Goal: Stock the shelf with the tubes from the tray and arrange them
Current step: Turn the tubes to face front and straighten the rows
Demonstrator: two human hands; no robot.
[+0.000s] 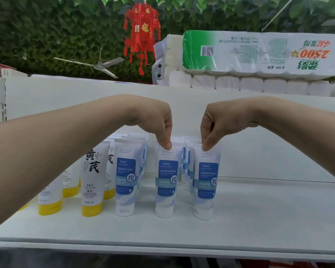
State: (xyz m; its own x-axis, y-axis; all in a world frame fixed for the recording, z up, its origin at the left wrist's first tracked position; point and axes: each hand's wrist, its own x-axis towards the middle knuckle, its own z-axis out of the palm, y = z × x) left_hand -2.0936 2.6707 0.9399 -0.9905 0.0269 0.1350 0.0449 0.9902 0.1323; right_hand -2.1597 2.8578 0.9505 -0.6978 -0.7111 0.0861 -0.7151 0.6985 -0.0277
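Several white-and-blue tubes stand cap-down on the white shelf in short rows. My left hand pinches the top edge of the middle front blue tube. My right hand pinches the top of the right front blue tube. A third blue tube stands free to the left of them. Further left stand white tubes with yellow caps, partly hidden behind my left forearm. The tray is not in view.
Packs of toilet paper lie on the shelf top above. A red paper lantern and a ceiling fan hang beyond, before a leafy green wall. The shelf's front edge runs along the bottom.
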